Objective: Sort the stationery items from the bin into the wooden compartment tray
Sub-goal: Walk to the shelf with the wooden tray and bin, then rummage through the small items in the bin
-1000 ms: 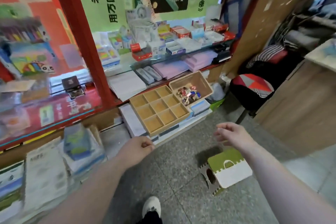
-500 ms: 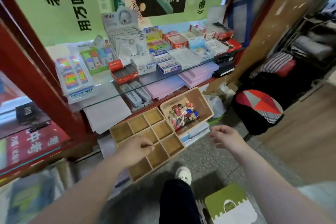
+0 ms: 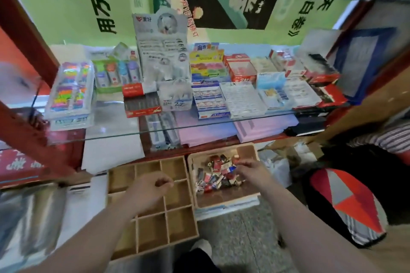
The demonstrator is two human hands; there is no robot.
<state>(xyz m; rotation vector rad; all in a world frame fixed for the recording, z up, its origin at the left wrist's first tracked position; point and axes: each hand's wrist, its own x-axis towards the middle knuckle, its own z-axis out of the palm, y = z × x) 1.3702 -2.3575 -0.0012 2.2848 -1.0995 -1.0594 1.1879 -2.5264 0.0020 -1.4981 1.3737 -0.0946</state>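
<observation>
Tan tray point(image 3: 180, 221), beige bin point(image 3: 246, 150) of red, white and blue items point(image 3: 216, 178), lilac paper point(image 3: 204, 134), green black-lettered poster point(image 3: 73, 22)

The wooden tray point(image 3: 180, 226) and the bin point(image 3: 246, 150) sat touching, both open from above, in front of a glass shelf point(image 3: 111, 122) crowded with boxes. A red post point(image 3: 28, 137) hemmed the left, a red-and-grey bag point(image 3: 346, 201) the right. The left hand point(image 3: 148, 190) hung over the tray's middle compartments, the right hand point(image 3: 250, 173) over the bin's heap.
</observation>
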